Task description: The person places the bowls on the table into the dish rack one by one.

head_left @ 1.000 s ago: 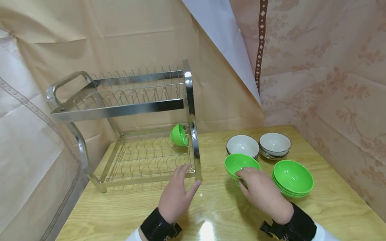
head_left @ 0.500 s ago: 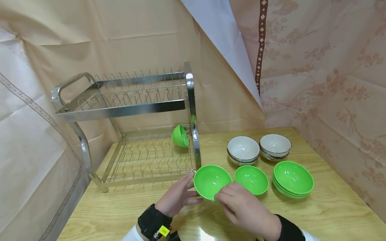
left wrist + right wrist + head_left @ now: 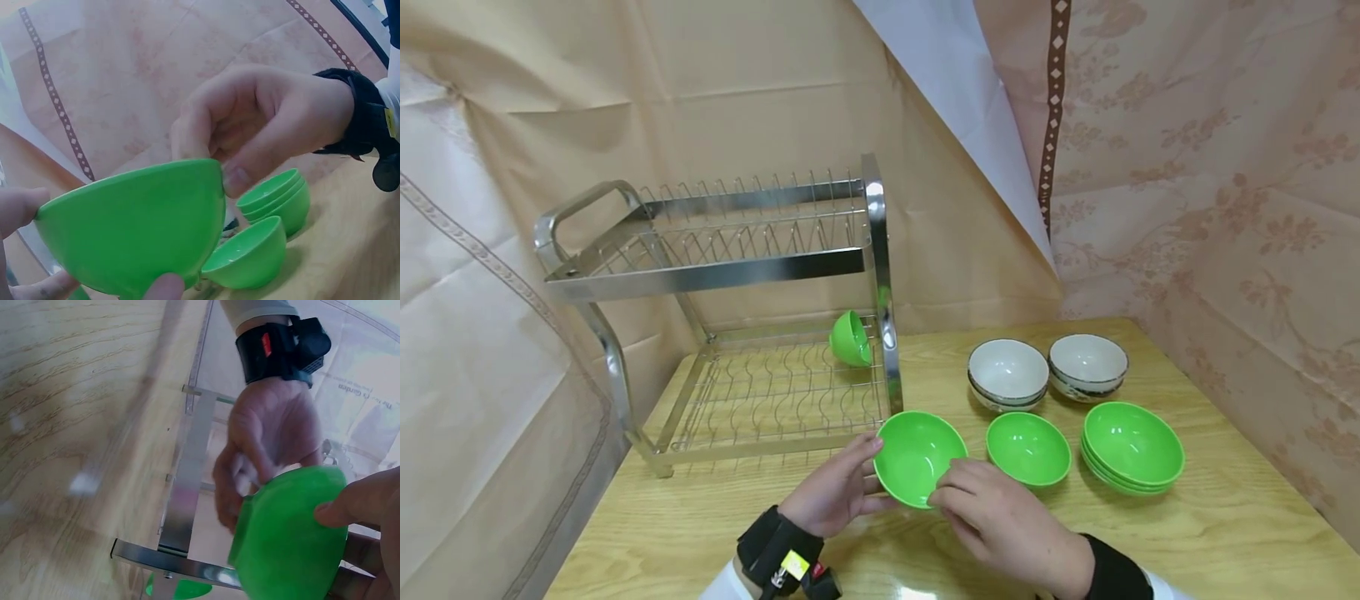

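Both hands hold a green bowl [image 3: 916, 458] above the table, tilted with its inside toward the head camera. My left hand [image 3: 833, 493] has its thumb at the left rim and its fingers about the outside and underside, as the left wrist view shows. The right hand [image 3: 1003, 518] pinches the opposite rim between thumb and fingers; in the right wrist view its thumb [image 3: 334, 512] presses on the bowl's side. Just right of the held bowl, a single green bowl [image 3: 1028, 450] sits on the table. Further right is a stack of green bowls [image 3: 1133, 448].
On the left stands a two-tier metal dish rack [image 3: 715, 271]. One green bowl [image 3: 850, 339] leans on edge in its lower tier, at the right end. Two stacks of white bowls with dark rims, a left stack [image 3: 1008, 372] and a right stack [image 3: 1087, 367], are behind the green ones.
The right hand has carried the green bowl leftward, away from the white bowls, to the left hand. The left hand has turned and taken hold of it. Another green bowl has come into view.
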{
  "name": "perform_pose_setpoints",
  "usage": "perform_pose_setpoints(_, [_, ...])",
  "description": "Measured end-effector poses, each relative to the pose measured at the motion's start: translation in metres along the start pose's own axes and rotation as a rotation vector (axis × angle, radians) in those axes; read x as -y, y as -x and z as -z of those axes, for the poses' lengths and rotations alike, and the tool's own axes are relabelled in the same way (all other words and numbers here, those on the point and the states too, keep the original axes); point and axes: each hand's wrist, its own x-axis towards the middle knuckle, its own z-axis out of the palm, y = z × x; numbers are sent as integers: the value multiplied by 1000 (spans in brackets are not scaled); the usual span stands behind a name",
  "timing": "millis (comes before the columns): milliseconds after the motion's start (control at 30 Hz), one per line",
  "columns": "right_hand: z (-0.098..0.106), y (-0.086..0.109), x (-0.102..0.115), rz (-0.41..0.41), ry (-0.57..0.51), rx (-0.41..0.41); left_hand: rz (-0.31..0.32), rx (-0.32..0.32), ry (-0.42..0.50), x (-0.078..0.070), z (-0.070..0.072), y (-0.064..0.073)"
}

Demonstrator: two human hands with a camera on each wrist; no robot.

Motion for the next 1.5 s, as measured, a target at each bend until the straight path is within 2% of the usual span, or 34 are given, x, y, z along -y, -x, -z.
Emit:
perform_pose_setpoints(100, [0, -1, -3, -1, -11, -6, -29, -27, -30, -5, -1, 5])
perform_pose_setpoints(233, [0, -2, -3, -54, -20, -10, -85, -101, -78, -13, 1, 13])
perform_pose_setpoints(333, [-2, -3, -2, -107, -6, -11, -141, -194, -119, -21, 6, 22])
perform_pose_setpoints(467, [-11, -2, 1, -161, 16, 20, -208, -359, -185, -35, 15, 36])
perform_pose_setpoints(567, [-23, -4, 1, -163, 18, 52, -241, -465, -258, -47, 25, 42])
perform_pose_setpoints(667, [-34, -10, 1, -162, 20, 92, -254, -523, -317, -59, 35, 42])
perform_pose_setpoints(833, [-51, -25, 3, -171, 24, 163, -250, -614, -408, -77, 49, 29])
perform_pose_setpoints(967, [-64, -39, 7, -162, 9, 173, -230, -724, -588, -90, 64, 15])
perform_pose_setpoints(1133, [-75, -48, 6, -150, 1, 142, -142, -823, -826, -96, 78, -12])
perform_pose_setpoints(1300, [-76, -52, 3, -127, 15, 137, -66, -865, -999, -97, 89, -39])
perform_pose_setpoints(1367, [-75, -53, 2, -124, 16, 148, -40, -877, -1038, -97, 93, -48])
perform_pose_setpoints(1500, [-72, -56, 0, -126, 15, 171, -6, -899, -1046, -96, 97, -61])
